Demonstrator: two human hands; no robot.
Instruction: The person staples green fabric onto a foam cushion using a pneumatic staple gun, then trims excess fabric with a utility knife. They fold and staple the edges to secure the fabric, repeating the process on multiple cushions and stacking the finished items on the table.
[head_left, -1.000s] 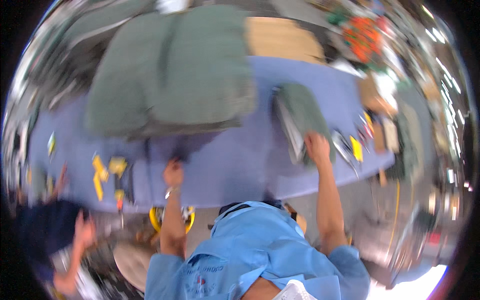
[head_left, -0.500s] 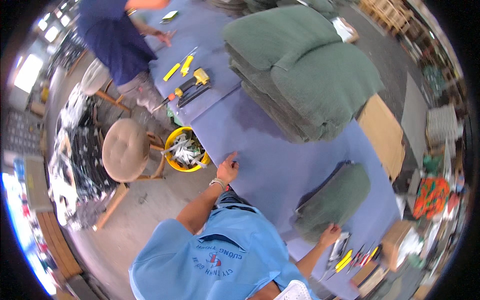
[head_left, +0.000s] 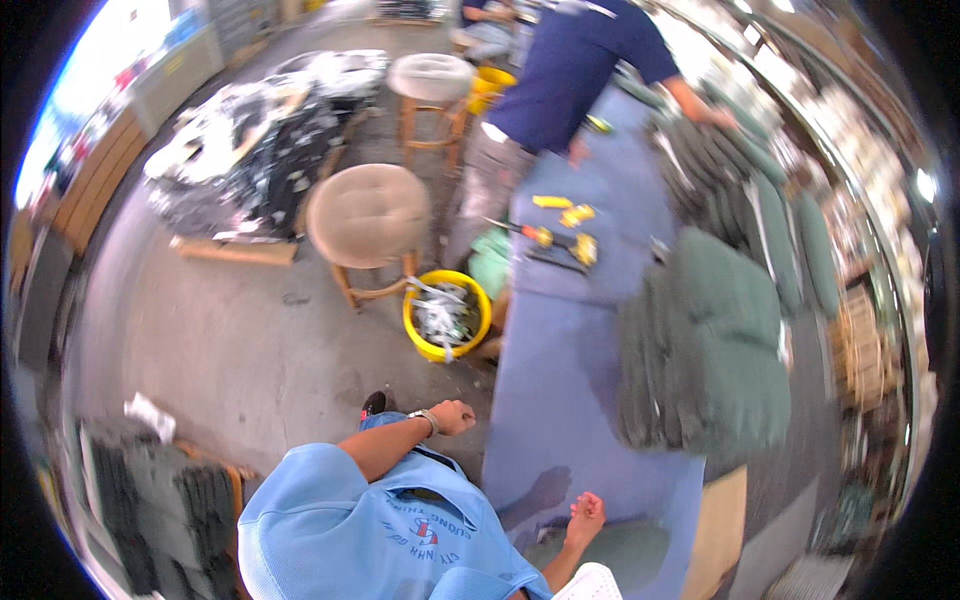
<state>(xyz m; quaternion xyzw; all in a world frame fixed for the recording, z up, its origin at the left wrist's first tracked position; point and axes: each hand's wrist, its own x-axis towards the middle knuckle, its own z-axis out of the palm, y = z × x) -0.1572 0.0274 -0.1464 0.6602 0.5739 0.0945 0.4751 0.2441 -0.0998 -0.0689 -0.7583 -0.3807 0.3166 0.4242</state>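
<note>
My left hand point(head_left: 455, 417), with a band at the wrist, hangs beside the table's near left edge. Its fingers are loosely curled and nothing shows in them. My right hand point(head_left: 588, 513) is raised over the blue-covered table point(head_left: 560, 400), its fingers bent inward around nothing visible. Below and beside it lies a dark green padded fabric piece point(head_left: 635, 550), partly hidden by my arm. Farther up the table stands a tall stack of folded dark green cushions point(head_left: 715, 350).
A co-worker in dark blue point(head_left: 570, 75) reaches toward more green cushions point(head_left: 720, 190). A yellow-and-black power tool point(head_left: 565, 247) and yellow-handled tools point(head_left: 560, 207) lie on the table. A yellow bucket of scraps point(head_left: 447, 315) and padded stools point(head_left: 368, 215) stand left; a cardboard sheet point(head_left: 718, 530) lies right.
My view has turned left. My left hand has come off the tabletop to beyond its edge, and my right hand has lifted from the green fabric piece. The co-worker now reaches to the cushions.
</note>
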